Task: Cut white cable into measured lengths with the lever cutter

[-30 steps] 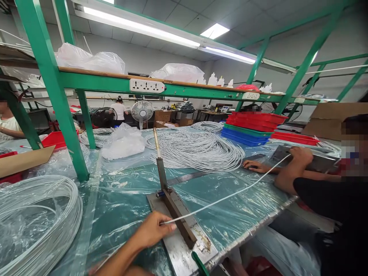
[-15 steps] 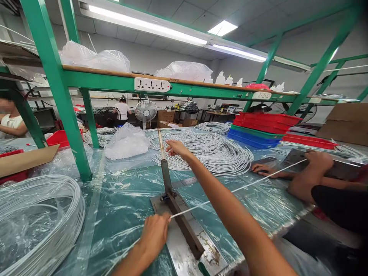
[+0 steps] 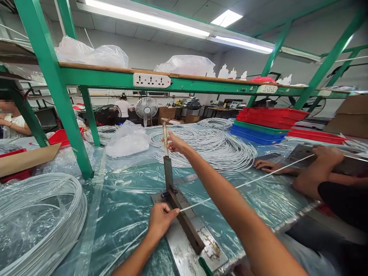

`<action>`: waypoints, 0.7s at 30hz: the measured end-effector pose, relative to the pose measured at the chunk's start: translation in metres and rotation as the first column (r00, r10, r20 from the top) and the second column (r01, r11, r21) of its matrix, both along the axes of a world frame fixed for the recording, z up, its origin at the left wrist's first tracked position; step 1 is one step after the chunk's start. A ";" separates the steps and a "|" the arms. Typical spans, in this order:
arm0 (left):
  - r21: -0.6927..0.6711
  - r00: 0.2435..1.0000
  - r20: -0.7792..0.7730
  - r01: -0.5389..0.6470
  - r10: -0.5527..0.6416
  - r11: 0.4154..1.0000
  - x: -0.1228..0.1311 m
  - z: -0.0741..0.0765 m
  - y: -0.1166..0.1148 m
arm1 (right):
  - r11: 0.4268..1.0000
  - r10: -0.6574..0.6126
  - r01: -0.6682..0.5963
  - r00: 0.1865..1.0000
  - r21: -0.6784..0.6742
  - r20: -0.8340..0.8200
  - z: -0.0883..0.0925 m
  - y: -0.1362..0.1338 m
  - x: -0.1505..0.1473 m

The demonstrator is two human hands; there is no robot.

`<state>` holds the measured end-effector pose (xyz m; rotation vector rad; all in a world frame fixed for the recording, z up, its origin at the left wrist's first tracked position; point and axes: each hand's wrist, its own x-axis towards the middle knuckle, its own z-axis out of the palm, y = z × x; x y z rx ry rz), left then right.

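Note:
My left hand (image 3: 162, 219) is closed on a thin white cable (image 3: 198, 204), which crosses a metal cutter base (image 3: 184, 249) and runs right toward another person's hand. The cutter's lever (image 3: 168, 172) stands raised. My right hand (image 3: 176, 142) is beside the upper part of that lever, its fingers partly curled around the light-coloured handle (image 3: 165, 138). The cable's other stretch trails behind my left hand to the lower left.
Large cable coils lie at the left (image 3: 43, 226) and the back (image 3: 212, 149). A clear plastic bag (image 3: 128, 140) sits behind. Stacked trays (image 3: 267, 122) stand at the right, near a person's hands (image 3: 327, 155). A green post (image 3: 61, 99) rises at the left.
My left hand has moved slightly up and right along with the cable. My right hand has come closer to the lever and now touches its handle.

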<state>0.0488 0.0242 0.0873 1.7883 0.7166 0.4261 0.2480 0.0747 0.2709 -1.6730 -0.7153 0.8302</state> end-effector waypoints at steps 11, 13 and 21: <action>0.177 0.972 -0.129 -0.171 0.195 0.969 0.001 0.010 -0.008 | 0.991 0.115 -0.095 0.961 0.093 -0.252 0.002 -0.196 -0.062; 0.197 0.972 -0.136 -0.165 0.193 0.967 0.000 0.013 -0.009 | 0.992 0.123 -0.109 0.958 0.068 -0.257 -0.015 -0.226 -0.076; 0.251 0.971 -0.156 -0.137 0.180 0.958 0.000 0.012 -0.010 | 0.991 -0.023 -0.022 0.943 -0.131 -0.331 -0.050 -0.274 -0.113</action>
